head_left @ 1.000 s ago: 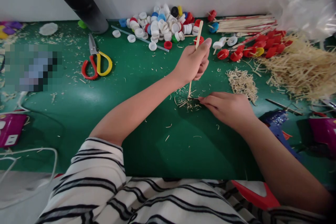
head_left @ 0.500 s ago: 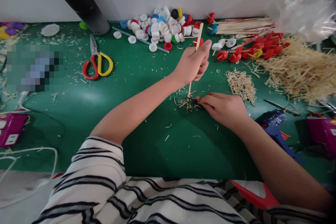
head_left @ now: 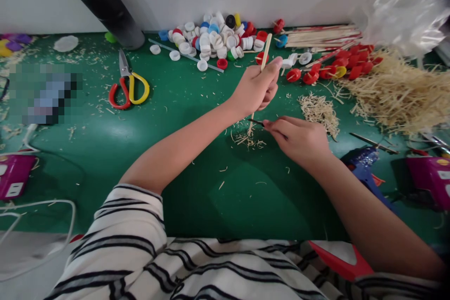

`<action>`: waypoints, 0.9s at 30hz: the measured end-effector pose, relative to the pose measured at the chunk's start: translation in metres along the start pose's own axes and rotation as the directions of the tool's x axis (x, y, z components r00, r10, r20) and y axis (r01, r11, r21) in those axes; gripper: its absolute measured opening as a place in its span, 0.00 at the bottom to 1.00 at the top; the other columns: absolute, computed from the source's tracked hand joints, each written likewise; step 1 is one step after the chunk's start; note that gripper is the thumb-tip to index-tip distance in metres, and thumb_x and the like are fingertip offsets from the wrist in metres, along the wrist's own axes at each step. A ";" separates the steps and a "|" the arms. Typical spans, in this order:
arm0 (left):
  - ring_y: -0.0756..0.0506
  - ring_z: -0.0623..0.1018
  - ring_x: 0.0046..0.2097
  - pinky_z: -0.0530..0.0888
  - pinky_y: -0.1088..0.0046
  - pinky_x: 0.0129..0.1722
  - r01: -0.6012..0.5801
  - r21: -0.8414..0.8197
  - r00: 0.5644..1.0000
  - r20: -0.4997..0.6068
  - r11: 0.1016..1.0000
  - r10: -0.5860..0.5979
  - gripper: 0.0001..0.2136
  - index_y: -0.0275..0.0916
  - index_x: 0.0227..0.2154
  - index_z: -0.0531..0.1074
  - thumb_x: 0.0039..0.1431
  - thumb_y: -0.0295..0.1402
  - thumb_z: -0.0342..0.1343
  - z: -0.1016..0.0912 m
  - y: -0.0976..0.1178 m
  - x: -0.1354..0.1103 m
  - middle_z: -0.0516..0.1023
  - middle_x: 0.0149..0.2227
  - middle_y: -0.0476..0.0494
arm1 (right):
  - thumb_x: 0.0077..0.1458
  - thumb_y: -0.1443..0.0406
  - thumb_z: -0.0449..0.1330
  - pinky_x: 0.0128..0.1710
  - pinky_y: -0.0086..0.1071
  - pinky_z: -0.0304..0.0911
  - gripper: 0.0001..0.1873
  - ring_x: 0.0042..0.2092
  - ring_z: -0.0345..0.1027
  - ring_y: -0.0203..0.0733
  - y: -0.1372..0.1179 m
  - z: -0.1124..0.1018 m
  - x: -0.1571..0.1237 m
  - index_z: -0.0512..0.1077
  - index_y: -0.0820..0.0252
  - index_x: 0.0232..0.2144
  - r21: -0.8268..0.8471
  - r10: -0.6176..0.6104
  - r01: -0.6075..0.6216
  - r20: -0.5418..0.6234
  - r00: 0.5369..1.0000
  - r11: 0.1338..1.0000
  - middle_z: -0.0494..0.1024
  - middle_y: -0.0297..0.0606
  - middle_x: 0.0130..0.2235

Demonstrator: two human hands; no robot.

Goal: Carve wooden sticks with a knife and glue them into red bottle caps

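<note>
My left hand (head_left: 258, 86) is wrapped round a pale wooden stick (head_left: 266, 51), thumb uppermost. The stick slants a little, its lower end down at a small heap of shavings (head_left: 248, 140) on the green table. Between the fingertips of my right hand (head_left: 298, 140) is a small knife (head_left: 256, 122) with a thin dark blade; most of its grip is hidden. The blade lies across the lower part of the stick, below my left fist, and seems to touch it. Thin curled slivers are scattered around.
Plastic bottle caps (head_left: 218, 40) are heaped at the back. Behind my right hand are wooden sticks (head_left: 319, 36), red caps on short sticks (head_left: 351, 61) and wood shavings (head_left: 397, 93). A blue glue gun (head_left: 365, 164) lies right, scissors (head_left: 128, 86) left, near a dark bottle (head_left: 112, 9).
The knife has moved up along the stick, away from its lower end, with my right hand rising slightly. My left hand keeps its hold; the view has shifted slightly.
</note>
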State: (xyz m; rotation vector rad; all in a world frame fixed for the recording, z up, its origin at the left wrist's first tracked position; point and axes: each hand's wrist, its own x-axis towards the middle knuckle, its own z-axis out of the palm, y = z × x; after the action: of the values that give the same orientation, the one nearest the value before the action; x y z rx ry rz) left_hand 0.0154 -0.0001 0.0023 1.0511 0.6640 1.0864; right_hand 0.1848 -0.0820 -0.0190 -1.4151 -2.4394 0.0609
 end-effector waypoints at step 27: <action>0.59 0.45 0.15 0.44 0.80 0.15 0.026 -0.063 0.998 -0.050 0.998 -0.029 0.35 0.42 0.16 0.51 0.67 0.60 0.57 -0.003 0.001 0.002 0.43 0.14 0.60 | 0.74 0.60 0.54 0.29 0.32 0.59 0.17 0.37 0.81 0.37 0.006 0.009 -0.015 0.83 0.52 0.40 0.089 -0.056 0.050 0.066 0.996 0.995 0.89 0.30 0.45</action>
State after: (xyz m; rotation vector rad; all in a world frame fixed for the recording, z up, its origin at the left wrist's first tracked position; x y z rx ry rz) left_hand 0.0136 0.0032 0.0022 0.9613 0.6789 1.1063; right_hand 0.1944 -0.0905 -0.0327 -1.3305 -2.4956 0.2043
